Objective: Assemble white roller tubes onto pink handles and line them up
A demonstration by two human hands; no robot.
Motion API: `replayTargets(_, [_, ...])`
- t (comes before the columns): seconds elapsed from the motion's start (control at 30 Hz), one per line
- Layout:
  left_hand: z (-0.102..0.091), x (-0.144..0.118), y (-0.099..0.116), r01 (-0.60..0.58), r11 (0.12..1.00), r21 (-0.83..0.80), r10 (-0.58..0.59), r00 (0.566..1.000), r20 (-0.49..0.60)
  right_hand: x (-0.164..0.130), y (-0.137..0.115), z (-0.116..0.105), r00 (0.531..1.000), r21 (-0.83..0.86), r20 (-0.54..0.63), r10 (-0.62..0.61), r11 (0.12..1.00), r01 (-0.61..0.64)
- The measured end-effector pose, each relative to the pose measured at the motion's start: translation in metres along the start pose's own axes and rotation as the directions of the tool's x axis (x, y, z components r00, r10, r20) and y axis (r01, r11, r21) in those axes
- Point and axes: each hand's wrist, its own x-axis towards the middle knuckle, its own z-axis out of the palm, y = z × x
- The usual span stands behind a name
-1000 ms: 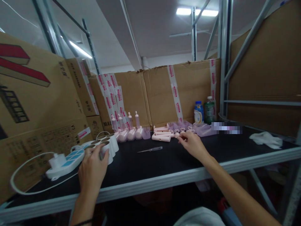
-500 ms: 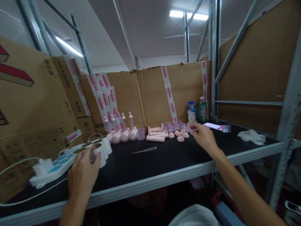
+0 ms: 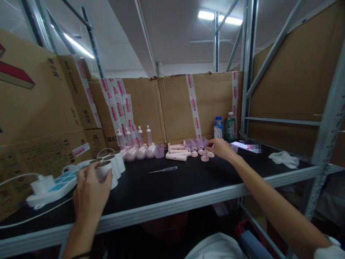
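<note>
1. Two hands work at one black bench [image 3: 167,187], with cardboard boxes [image 3: 40,108] stacked along its left end and back.
2. At the far left a white power strip [image 3: 51,187] lies on the bench, a plug seated in it and its cord trailing off.
3. Just right of it, the left hand [image 3: 90,196] wraps the nearest white cup [image 3: 105,172] of a short row; the fingers curl around the cup's side, thumb on the right, clamped on it.
4. Behind the row, pink bottles [image 3: 137,144] stand and lie against the cardboard.
5. A slim screwdriver [image 3: 163,169] lies alone mid-bench, well apart from both hands.
6. Pink bars [image 3: 176,153] sit stacked further back.
7. The right hand [image 3: 219,148] reaches over the small pink heart-topped bases [image 3: 201,154]; its fingers are loosely together and touch the rightmost base, though whether they grip it cannot be told.
8. Two drink bottles [image 3: 225,128] stand behind, and a white cloth [image 3: 284,159] lies at the far right.
</note>
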Motion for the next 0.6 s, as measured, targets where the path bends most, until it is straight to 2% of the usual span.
replayTargets(0.23, [0.003, -0.001, -0.002, 0.010, 1.000, -0.027, -0.010, 1.000, 0.024, -0.002, 0.010, 0.021, 0.999, 0.002, 0.040, -0.023, 1.000, 0.022])
replayTargets(0.37, [0.005, -0.001, -0.003, 0.014, 0.999, -0.039, -0.013, 1.000, 0.013, -0.003, 0.011, 0.022, 0.999, 0.013, 0.026, -0.031, 0.999, 0.031])
replayTargets(0.6, [0.006, -0.001, -0.003, 0.047, 0.996, -0.070, -0.045, 0.999, 0.025, -0.019, 0.018, 0.006, 0.989, 0.009, -0.146, -0.032, 0.999, 0.033])
